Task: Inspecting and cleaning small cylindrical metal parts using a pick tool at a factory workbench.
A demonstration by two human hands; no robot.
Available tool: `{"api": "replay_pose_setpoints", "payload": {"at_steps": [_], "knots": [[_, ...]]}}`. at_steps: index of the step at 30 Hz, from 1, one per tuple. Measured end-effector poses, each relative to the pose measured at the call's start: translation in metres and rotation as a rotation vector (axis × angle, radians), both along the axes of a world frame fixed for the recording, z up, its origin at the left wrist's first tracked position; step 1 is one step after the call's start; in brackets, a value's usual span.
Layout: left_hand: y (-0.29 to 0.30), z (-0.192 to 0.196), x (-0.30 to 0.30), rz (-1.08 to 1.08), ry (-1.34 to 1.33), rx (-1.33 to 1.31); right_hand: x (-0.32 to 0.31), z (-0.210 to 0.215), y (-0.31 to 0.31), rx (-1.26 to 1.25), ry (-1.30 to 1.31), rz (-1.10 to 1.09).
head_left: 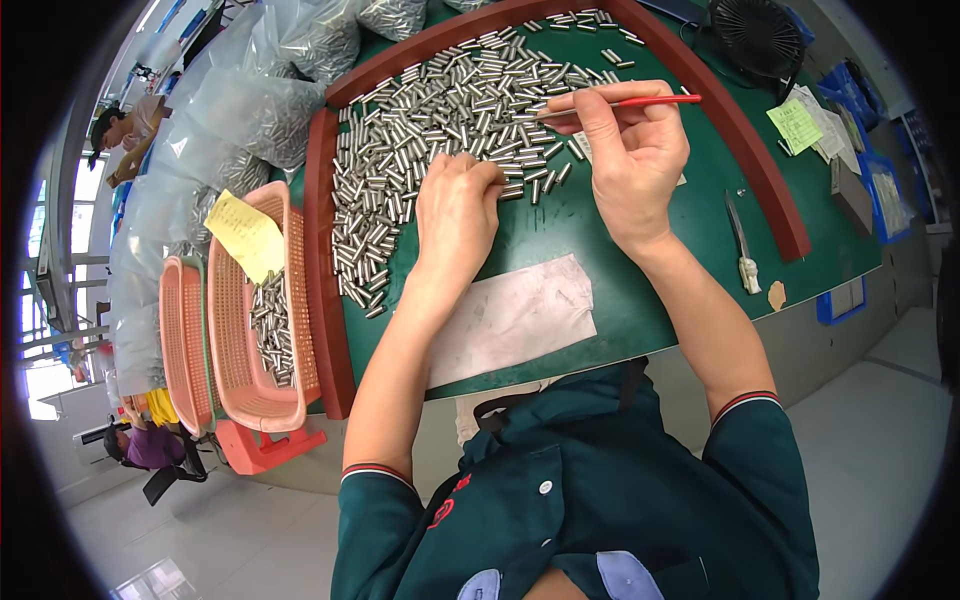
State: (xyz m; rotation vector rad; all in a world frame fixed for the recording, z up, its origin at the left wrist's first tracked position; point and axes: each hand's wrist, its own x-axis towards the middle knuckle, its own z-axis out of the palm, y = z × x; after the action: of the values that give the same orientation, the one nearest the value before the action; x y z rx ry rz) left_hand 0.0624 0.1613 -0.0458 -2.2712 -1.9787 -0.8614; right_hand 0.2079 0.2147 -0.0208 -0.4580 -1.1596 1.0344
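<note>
Short shiny metal pins (440, 115) lie in a wide heap on the green tabletop (540, 235). My left hand (458, 215) rests at the near side of the heap, fingers curled down among the pins. Its fingertips are hidden, so what they hold, if anything, does not show. To the right, my right hand (640, 160) is closed around a slim red pen-like stick (655, 100). The stick lies nearly level, its thin end pointing left over the pins. A few loose pins lie between the two hands.
Dark red rails (322, 260) border the heap. At left stand pink plastic baskets (232, 350), one holding pins, and clear bags (270, 115) of pins. A white cloth (520, 310) lies in front; a knife (742, 245), papers (797, 125) and a black fan (757, 38) are at right.
</note>
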Motion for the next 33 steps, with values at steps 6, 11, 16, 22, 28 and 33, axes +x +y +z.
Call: {"api": "replay_pose_setpoints", "payload": {"at_steps": [6, 11, 16, 22, 28, 33], "knots": [[0.010, -0.003, 0.003, -0.130, -0.037, -0.133, 0.000, -0.002, 0.001, 0.023, -0.002, -0.011], [0.011, 0.001, -0.001, -0.144, -0.045, -0.225, -0.003, -0.004, 0.000, 0.029, -0.023, -0.010], [-0.004, 0.016, -0.009, -0.101, -0.145, -0.149, -0.001, -0.006, -0.002, 0.034, -0.108, 0.020], [-0.052, 0.007, -0.037, 0.169, -1.339, -0.285, -0.004, -0.006, -0.007, -0.022, -0.051, 0.041], [-0.078, -0.016, -0.049, 0.040, -1.867, -0.357, -0.013, -0.014, -0.028, 0.154, -0.225, 0.034], [-0.078, -0.020, -0.043, 0.106, -1.837, -0.342, -0.022, -0.021, -0.046, 0.518, -0.292, 0.104]]}}
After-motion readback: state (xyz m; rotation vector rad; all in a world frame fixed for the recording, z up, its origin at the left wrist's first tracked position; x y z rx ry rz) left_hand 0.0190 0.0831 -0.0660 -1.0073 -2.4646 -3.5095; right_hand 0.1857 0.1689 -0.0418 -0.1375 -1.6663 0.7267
